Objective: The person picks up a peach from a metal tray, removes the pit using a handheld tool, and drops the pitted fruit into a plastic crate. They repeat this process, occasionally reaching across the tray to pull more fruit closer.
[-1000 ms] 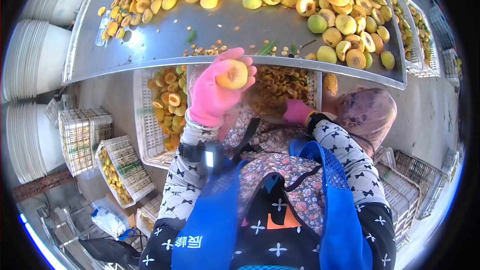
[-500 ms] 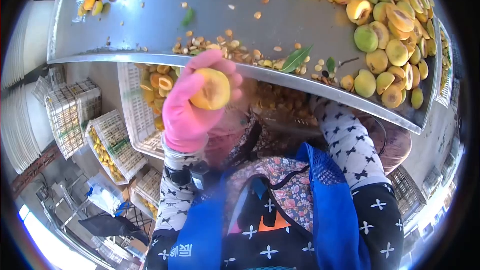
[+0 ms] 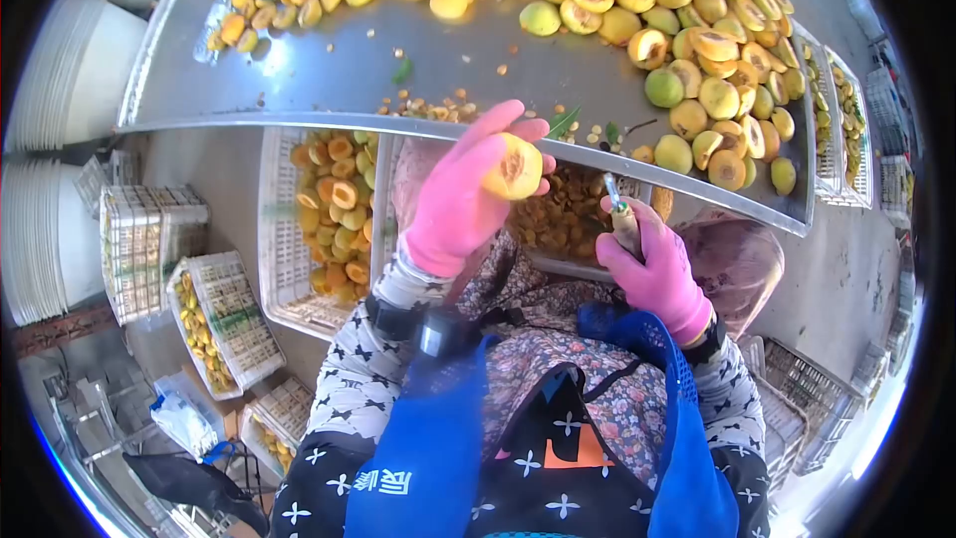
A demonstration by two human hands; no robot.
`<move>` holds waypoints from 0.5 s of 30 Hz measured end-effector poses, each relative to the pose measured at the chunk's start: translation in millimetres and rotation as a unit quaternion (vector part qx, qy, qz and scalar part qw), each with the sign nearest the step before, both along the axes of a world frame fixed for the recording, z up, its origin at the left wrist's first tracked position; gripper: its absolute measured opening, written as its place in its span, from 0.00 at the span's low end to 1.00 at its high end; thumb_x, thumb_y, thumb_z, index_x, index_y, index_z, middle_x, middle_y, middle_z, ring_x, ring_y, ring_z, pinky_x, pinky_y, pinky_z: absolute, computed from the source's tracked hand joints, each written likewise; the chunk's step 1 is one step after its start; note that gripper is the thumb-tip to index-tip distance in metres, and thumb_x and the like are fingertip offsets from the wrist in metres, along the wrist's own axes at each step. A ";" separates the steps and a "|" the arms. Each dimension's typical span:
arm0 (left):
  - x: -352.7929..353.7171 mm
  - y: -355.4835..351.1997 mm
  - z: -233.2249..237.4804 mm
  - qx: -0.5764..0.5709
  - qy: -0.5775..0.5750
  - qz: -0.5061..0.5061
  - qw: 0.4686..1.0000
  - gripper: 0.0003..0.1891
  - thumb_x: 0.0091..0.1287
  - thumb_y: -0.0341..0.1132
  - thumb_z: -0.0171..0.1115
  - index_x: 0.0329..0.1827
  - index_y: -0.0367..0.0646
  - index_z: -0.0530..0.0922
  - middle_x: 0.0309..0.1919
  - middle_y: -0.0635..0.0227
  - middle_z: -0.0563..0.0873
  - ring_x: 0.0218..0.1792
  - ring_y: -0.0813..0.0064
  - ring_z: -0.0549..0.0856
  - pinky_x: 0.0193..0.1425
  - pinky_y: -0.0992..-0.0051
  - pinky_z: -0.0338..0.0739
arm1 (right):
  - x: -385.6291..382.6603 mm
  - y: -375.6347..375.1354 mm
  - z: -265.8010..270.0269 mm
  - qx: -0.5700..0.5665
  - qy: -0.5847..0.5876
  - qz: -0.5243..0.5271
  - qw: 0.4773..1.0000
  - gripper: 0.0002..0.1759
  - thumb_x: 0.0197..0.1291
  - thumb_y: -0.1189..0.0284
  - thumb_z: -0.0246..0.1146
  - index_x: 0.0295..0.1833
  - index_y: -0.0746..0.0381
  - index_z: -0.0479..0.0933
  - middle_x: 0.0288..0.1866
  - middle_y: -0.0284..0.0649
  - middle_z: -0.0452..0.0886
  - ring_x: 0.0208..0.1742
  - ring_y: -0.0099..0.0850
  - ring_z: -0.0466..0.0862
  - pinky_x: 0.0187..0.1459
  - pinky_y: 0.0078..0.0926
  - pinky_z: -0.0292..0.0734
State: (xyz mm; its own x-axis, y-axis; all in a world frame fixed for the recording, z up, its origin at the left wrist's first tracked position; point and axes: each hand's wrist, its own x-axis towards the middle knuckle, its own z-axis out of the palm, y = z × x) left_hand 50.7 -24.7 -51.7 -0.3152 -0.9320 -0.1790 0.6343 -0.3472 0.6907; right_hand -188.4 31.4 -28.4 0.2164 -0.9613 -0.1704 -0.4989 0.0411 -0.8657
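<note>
My left hand (image 3: 460,201), in a pink glove, grips a yellow peach half (image 3: 513,169) just past the front edge of the metal table. The cut face shows, with a brown centre. To the right, my right hand (image 3: 659,274), also gloved in pink, is closed around the handle of a small pitting tool (image 3: 625,227). Its short metal tip points up toward the table rim and is apart from the peach. Beneath the hands, a crate of brown scraps (image 3: 570,211), possibly peach stones, is partly hidden by my arms.
On the metal table (image 3: 329,75) lie many peaches (image 3: 717,95), heaped at the back and right. Small stones or kernels (image 3: 438,105) and leaves lie along its raised front rim. A white crate of peach halves (image 3: 337,209) stands left of my knees. More crates (image 3: 154,239) stand farther left.
My view has shifted, showing more of the table. My left hand still holds the peach, its cut face now more visible. My right hand has come up from under the table edge with the tool.
</note>
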 end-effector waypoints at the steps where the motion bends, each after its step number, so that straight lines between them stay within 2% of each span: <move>1: -7.5 1.7 7.4 -0.020 -0.012 -0.008 1.000 0.28 0.77 0.41 0.50 0.76 0.38 0.63 0.65 0.48 0.77 0.57 0.54 0.82 0.63 0.58 0.78 | 3.5 5.8 12.0 -0.046 -0.028 -0.028 0.998 0.23 0.60 0.70 0.68 0.59 0.67 0.74 0.41 0.51 0.84 0.40 0.47 0.86 0.43 0.37 0.80; 2: -14.7 2.9 13.3 -0.039 -0.023 -0.015 0.999 0.28 0.77 0.42 0.50 0.76 0.37 0.63 0.64 0.48 0.77 0.57 0.55 0.83 0.62 0.59 0.78 | 7.1 6.4 21.6 -0.149 -0.004 -0.005 0.989 0.23 0.59 0.71 0.69 0.58 0.66 0.74 0.41 0.51 0.84 0.40 0.47 0.86 0.41 0.37 0.81; 5: -38.3 9.4 33.3 -0.093 -0.055 -0.024 0.994 0.26 0.79 0.41 0.47 0.75 0.36 0.64 0.58 0.50 0.81 0.54 0.61 0.84 0.60 0.65 0.79 | 10.7 4.2 20.2 -0.295 0.085 0.020 0.952 0.22 0.60 0.65 0.70 0.55 0.62 0.74 0.39 0.46 0.83 0.37 0.48 0.86 0.36 0.41 0.80; 8: -47.1 14.1 41.3 -0.178 -0.122 -0.032 0.976 0.25 0.79 0.40 0.46 0.74 0.37 0.66 0.54 0.53 0.84 0.51 0.64 0.85 0.58 0.66 0.80 | 8.4 0.9 27.3 -0.303 0.187 0.032 0.934 0.19 0.62 0.62 0.68 0.51 0.61 0.73 0.36 0.43 0.82 0.33 0.45 0.85 0.33 0.42 0.78; 11: -51.7 18.1 47.8 -0.138 -0.120 -0.022 0.983 0.24 0.78 0.38 0.49 0.73 0.37 0.68 0.52 0.55 0.84 0.48 0.67 0.85 0.55 0.69 0.81 | 5.6 2.3 29.8 -0.309 0.230 0.061 0.921 0.16 0.64 0.62 0.65 0.49 0.60 0.71 0.33 0.41 0.80 0.32 0.42 0.84 0.31 0.41 0.77; 14: -60.5 21.8 53.7 -0.068 -0.178 -0.001 0.982 0.23 0.76 0.34 0.52 0.71 0.37 0.70 0.49 0.58 0.85 0.45 0.71 0.85 0.52 0.72 0.81 | 5.1 5.7 25.2 -0.305 0.267 0.090 0.910 0.14 0.65 0.64 0.63 0.48 0.60 0.70 0.32 0.42 0.78 0.31 0.43 0.84 0.31 0.42 0.78; 15: -60.1 21.2 52.4 -0.078 -0.179 0.001 0.981 0.22 0.75 0.33 0.54 0.70 0.37 0.71 0.47 0.59 0.86 0.43 0.72 0.85 0.51 0.74 0.81 | 6.0 6.1 22.1 -0.276 0.229 0.090 0.929 0.14 0.63 0.66 0.64 0.48 0.61 0.70 0.33 0.44 0.79 0.32 0.46 0.84 0.32 0.43 0.78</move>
